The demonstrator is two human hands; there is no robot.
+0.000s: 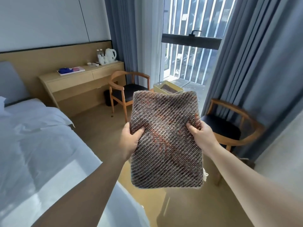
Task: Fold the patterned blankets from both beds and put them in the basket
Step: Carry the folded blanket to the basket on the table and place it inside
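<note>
I hold a folded patterned blanket [165, 141], grey-brown knit with orange flecks, flat in front of me above the floor. My left hand [131, 138] grips its left edge and my right hand [200, 136] grips its right edge, thumbs on top. Beyond the blanket's far edge stands a pale yellow basket [157, 86] between the two chairs, by the window. Another folded patterned blanket [168, 89] lies inside it. The blanket in my hands hides the basket's near side.
A bed with white sheets [32, 145] fills the left. A wooden desk [78, 82] with a kettle stands at the back wall. Two wooden chairs [127, 90] [229, 126] flank the basket. Grey curtains [255, 63] hang at the right. Tan floor lies ahead.
</note>
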